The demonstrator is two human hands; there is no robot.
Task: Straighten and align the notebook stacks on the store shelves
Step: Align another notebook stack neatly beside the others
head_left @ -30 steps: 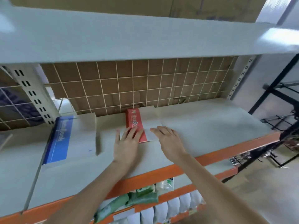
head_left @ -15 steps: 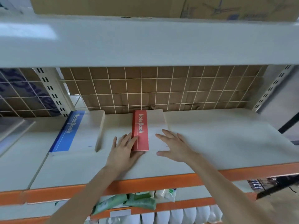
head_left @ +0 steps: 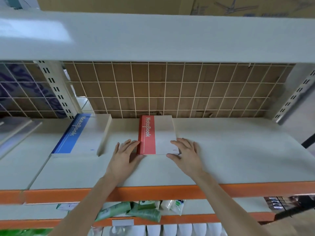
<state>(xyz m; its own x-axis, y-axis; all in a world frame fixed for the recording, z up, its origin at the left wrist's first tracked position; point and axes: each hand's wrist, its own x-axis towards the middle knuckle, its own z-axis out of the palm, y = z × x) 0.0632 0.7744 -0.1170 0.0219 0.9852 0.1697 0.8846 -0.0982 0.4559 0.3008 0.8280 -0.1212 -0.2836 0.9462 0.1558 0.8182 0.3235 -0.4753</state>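
A low stack of notebooks with a red spine band lies flat on the pale shelf board, its far end close to the wire grid. My left hand lies flat on the shelf, fingertips against the stack's left near edge. At the right near corner, my right hand touches the stack with straight fingers, thumb along the front edge. A taller stack with a blue spine band stands to the left, apart from both hands.
A wire grid backing with cardboard behind closes the shelf's rear. Another shelf hangs low overhead. Perforated uprights stand at both sides. An orange front rail edges the shelf; green packets and white bottles sit below.
Both hands slid off the top of the red-banded stack to its left and right sides. The stack now lies squarer to the shelf. The view turned left and upward.
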